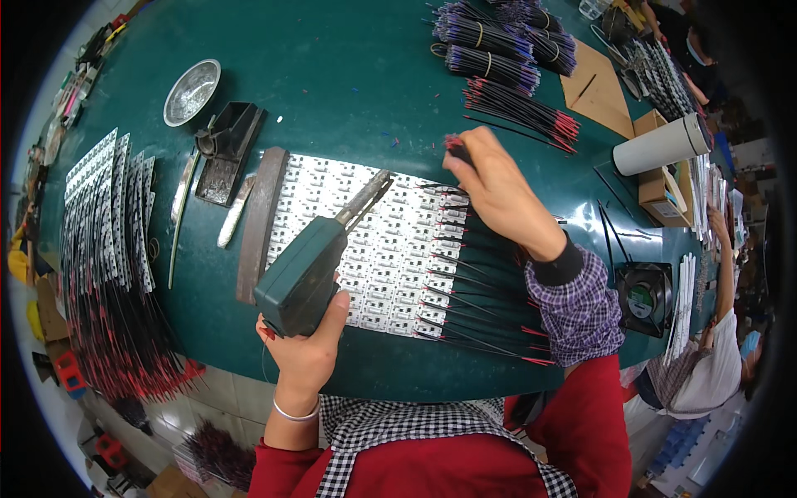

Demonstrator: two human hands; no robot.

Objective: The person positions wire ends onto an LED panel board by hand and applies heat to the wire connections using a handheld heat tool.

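Note:
My left hand [305,344] is wrapped round the grip of a dark green soldering gun [303,274]. Its metal tip [378,189] reaches over a white circuit board panel [374,286] covered in rows of small dark parts. Black wires with red ends [473,292] run off the panel's right edge, evenly spaced. Above that edge, my right hand [498,187] is closed on short dark wires with red tips [454,148]; how many is hidden. A bundle of loose black wires with red ends [523,112] lies just beyond it. Along the panel's left edge rests a brown bar [262,224].
To the left are a metal bowl [192,93], a black soldering stand [228,153] and finished wired strips [108,216] hanging over the edge. Wire bundles [490,50] lie at the far right, near a white tumbler [662,145] and a fan [643,299]. Another person sits right.

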